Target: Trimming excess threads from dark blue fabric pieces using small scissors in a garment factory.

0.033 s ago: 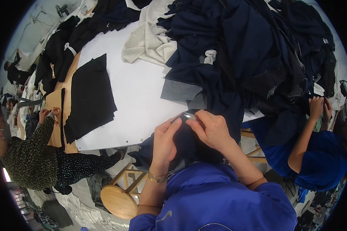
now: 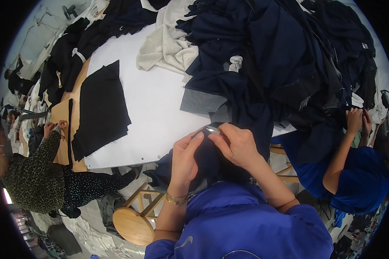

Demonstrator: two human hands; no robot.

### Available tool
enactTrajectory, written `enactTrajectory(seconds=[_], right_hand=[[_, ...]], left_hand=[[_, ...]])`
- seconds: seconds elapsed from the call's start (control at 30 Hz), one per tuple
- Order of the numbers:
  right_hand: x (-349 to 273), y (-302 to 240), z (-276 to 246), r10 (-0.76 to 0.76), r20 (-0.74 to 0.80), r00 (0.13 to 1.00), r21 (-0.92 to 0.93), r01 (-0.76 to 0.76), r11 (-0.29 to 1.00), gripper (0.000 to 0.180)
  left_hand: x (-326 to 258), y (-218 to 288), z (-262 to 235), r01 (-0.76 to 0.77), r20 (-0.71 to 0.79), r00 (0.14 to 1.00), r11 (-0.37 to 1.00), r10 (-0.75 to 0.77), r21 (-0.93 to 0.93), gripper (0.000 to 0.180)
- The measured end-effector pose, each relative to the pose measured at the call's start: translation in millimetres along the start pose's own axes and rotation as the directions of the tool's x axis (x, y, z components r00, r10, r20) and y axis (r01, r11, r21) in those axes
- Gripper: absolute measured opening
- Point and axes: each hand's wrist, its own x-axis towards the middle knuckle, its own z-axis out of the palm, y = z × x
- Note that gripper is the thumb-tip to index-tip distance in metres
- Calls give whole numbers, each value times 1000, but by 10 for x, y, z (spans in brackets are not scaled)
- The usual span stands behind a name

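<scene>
Nearest, the person's left hand, with a watch at its wrist, pinches the dark navy cloth between thumb and forefinger. The right hand closes thumb and fingers around a small shiny tool (probably thread snips, though most of it is hidden by the grip). The relation that counts is the short gap between the two hands: the tool lies in it, at the upper edge of the held cloth, its long axis running mostly crosswise with the exposed end toward the left thumb and tipped slightly away from the body. The right hand holds it; the left thumb is just beside that end. I cannot tell whether the tool touches the cloth.

The cloth hangs below both hands, in front of the table edge. Just beyond them, a grey panel lies on the white tabletop, with a black fabric piece farther off to the left. Farthest out, pale grey cloth borders a large navy heap.
</scene>
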Motion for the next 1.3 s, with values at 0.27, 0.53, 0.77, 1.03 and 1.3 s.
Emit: enactTrajectory(seconds=[0.27,0.53,0.77,1.03,1.3], right_hand=[[46,-55,-60,325,54,944,377,-321,869,24],[-9,-121,38,4,-27,1000,275,4,962,48],[-118,-7,141,339,76,938,617,-311,723,20],[-13,101,27,460,319,829,926,-376,36,17],[26,202,-24,507,295,810,916,-391,91,13]], left_hand=[[-15,37,33,5,8,1000,1000,-6,23,27],[-9,44,52,27,1,1000,999,-27,46,33],[-42,-4,94,-98,95,991,991,89,90,40],[68,-71,46,-242,74,967,796,242,555,40],[45,19,30,-143,-17,981,780,193,609,19]])
